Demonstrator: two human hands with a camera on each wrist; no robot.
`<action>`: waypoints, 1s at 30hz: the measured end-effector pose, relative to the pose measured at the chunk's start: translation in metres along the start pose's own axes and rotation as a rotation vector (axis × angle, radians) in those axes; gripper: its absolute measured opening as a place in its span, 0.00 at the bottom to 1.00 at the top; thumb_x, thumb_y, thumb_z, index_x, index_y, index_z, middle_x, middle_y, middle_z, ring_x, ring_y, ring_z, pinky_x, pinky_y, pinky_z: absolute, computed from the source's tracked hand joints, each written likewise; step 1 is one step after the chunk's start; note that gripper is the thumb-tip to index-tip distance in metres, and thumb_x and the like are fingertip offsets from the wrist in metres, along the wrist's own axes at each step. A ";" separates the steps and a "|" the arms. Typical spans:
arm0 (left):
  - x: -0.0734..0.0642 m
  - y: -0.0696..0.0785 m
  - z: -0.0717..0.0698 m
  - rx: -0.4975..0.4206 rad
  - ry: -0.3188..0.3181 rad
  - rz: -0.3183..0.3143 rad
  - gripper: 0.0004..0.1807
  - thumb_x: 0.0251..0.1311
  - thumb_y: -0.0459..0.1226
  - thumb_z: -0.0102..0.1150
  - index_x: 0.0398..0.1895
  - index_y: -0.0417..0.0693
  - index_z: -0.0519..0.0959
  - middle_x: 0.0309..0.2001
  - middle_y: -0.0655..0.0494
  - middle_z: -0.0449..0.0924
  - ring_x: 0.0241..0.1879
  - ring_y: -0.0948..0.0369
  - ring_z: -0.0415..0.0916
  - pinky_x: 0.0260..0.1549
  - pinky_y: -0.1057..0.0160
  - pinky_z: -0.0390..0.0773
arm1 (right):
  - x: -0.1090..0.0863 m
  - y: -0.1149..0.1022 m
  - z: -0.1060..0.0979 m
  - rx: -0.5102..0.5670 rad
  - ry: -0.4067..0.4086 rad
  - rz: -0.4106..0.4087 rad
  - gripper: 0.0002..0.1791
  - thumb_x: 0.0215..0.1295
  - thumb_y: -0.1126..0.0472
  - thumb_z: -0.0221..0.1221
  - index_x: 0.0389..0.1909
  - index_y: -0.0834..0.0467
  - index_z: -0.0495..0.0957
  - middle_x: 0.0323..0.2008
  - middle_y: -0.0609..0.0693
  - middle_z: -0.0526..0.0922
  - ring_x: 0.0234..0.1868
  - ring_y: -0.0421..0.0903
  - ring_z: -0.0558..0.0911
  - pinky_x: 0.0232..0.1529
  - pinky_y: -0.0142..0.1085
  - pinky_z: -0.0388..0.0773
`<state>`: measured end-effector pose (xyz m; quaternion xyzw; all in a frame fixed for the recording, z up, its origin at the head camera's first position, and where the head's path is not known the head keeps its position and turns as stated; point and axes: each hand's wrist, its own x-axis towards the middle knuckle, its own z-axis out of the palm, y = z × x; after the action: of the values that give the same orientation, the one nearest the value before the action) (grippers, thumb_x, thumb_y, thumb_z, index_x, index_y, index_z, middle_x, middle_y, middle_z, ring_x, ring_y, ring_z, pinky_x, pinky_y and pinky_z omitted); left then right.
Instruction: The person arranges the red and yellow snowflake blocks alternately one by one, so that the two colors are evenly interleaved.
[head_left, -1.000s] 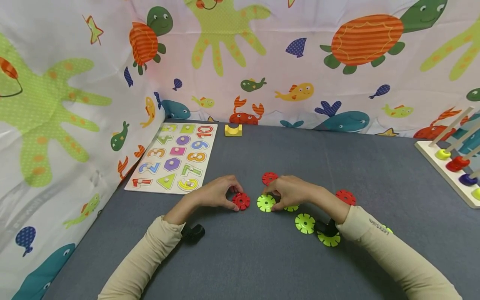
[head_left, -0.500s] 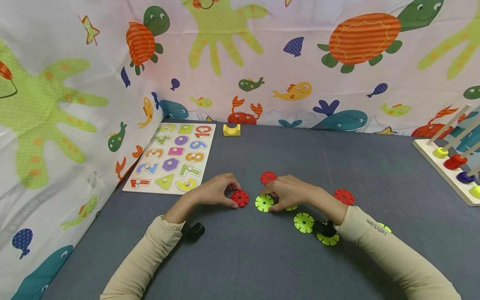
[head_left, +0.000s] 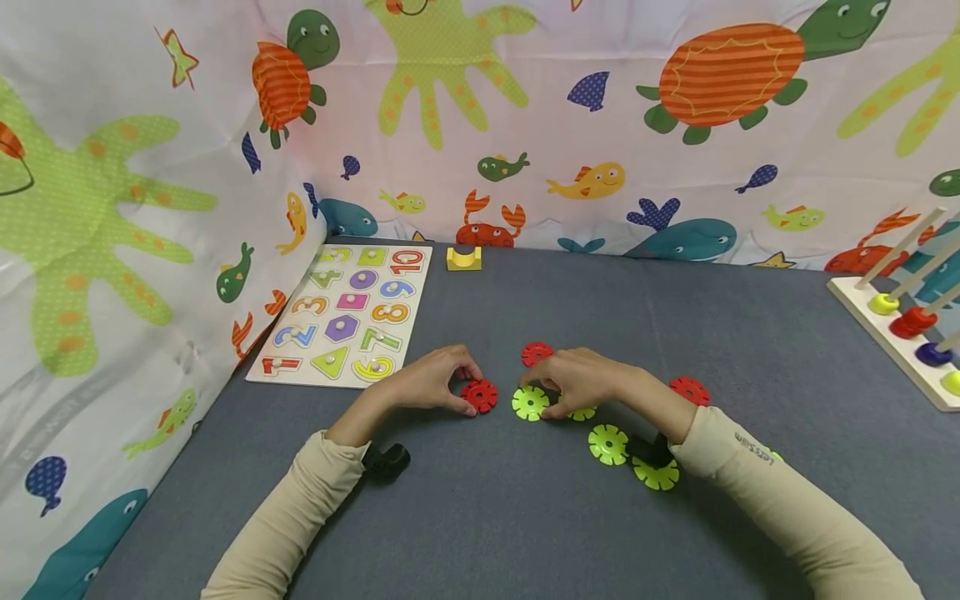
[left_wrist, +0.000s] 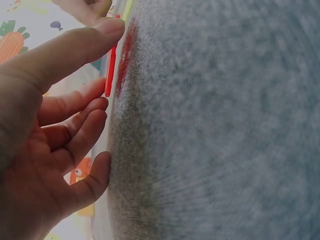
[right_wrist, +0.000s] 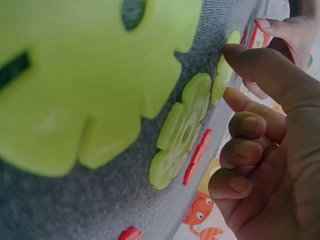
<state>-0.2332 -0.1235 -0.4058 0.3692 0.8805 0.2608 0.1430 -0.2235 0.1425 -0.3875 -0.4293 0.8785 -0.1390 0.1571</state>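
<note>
In the head view my left hand pinches a red notched disc between thumb and fingers. Edge-on in the left wrist view, that disc is held just off the grey surface. My right hand pinches a yellow-green notched disc, a short gap to the right of the red one. The right wrist view shows the green disc at the thumb and index fingertips, other fingers curled. Another green disc lies partly hidden under the right hand, and a red disc lies just beyond it.
Loose green discs and a red disc lie around the right forearm. A number puzzle board is at the left, a yellow block at the back, and a peg stacker at the right edge. Printed cloth borders the table.
Both hands keep their hold on the discs and have barely moved. The whole head view has shifted slightly.
</note>
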 end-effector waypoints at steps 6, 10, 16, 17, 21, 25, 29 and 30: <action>0.000 0.000 -0.001 -0.006 -0.003 -0.009 0.23 0.42 0.46 0.72 0.42 0.47 0.77 0.40 0.57 0.73 0.41 0.63 0.69 0.44 0.64 0.69 | 0.000 0.000 0.002 -0.068 0.021 -0.020 0.24 0.50 0.52 0.65 0.51 0.53 0.77 0.25 0.43 0.75 0.19 0.34 0.60 0.18 0.28 0.55; 0.000 0.000 -0.002 -0.009 0.001 -0.012 0.23 0.42 0.46 0.72 0.42 0.48 0.77 0.40 0.57 0.73 0.41 0.63 0.69 0.44 0.64 0.70 | 0.001 0.000 0.003 -0.096 0.036 -0.033 0.25 0.49 0.52 0.64 0.50 0.54 0.77 0.28 0.43 0.77 0.17 0.34 0.58 0.17 0.28 0.53; 0.002 0.000 -0.003 0.005 0.015 -0.020 0.23 0.42 0.46 0.71 0.42 0.47 0.77 0.39 0.57 0.73 0.40 0.63 0.69 0.43 0.64 0.69 | 0.000 0.004 0.001 -0.107 0.042 -0.019 0.24 0.48 0.51 0.65 0.48 0.54 0.78 0.26 0.42 0.76 0.17 0.34 0.59 0.17 0.28 0.56; 0.003 0.000 -0.004 0.009 0.019 -0.023 0.23 0.42 0.46 0.71 0.42 0.47 0.77 0.39 0.56 0.72 0.40 0.62 0.69 0.43 0.64 0.69 | -0.001 0.005 0.000 -0.105 0.048 -0.013 0.24 0.48 0.51 0.65 0.48 0.54 0.78 0.27 0.42 0.77 0.18 0.34 0.60 0.18 0.28 0.57; 0.009 0.001 -0.009 0.049 0.048 -0.036 0.24 0.42 0.46 0.72 0.43 0.45 0.77 0.38 0.55 0.72 0.40 0.61 0.68 0.42 0.63 0.70 | -0.006 0.011 -0.010 -0.092 0.078 0.036 0.24 0.49 0.51 0.65 0.48 0.54 0.77 0.29 0.43 0.78 0.21 0.35 0.65 0.20 0.29 0.60; 0.019 0.003 -0.019 0.131 0.091 -0.039 0.25 0.42 0.46 0.72 0.42 0.42 0.78 0.38 0.52 0.73 0.40 0.59 0.69 0.42 0.61 0.70 | -0.014 0.021 -0.024 -0.076 0.121 0.099 0.25 0.49 0.50 0.65 0.50 0.55 0.77 0.30 0.46 0.80 0.24 0.37 0.70 0.21 0.30 0.61; 0.037 0.001 -0.030 0.181 0.144 -0.050 0.25 0.41 0.46 0.72 0.41 0.39 0.78 0.38 0.49 0.73 0.39 0.57 0.69 0.42 0.59 0.70 | -0.020 0.040 -0.036 -0.069 0.157 0.177 0.25 0.49 0.51 0.65 0.49 0.56 0.77 0.29 0.49 0.80 0.23 0.39 0.69 0.20 0.32 0.61; 0.042 0.000 -0.032 0.183 0.155 -0.060 0.25 0.41 0.46 0.72 0.40 0.39 0.78 0.38 0.49 0.73 0.39 0.57 0.69 0.42 0.59 0.69 | -0.021 0.045 -0.038 -0.069 0.162 0.201 0.25 0.49 0.51 0.65 0.49 0.57 0.77 0.29 0.50 0.80 0.24 0.40 0.70 0.21 0.32 0.61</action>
<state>-0.2764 -0.1047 -0.3818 0.3328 0.9197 0.2027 0.0477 -0.2584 0.1903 -0.3665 -0.3315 0.9312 -0.1264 0.0839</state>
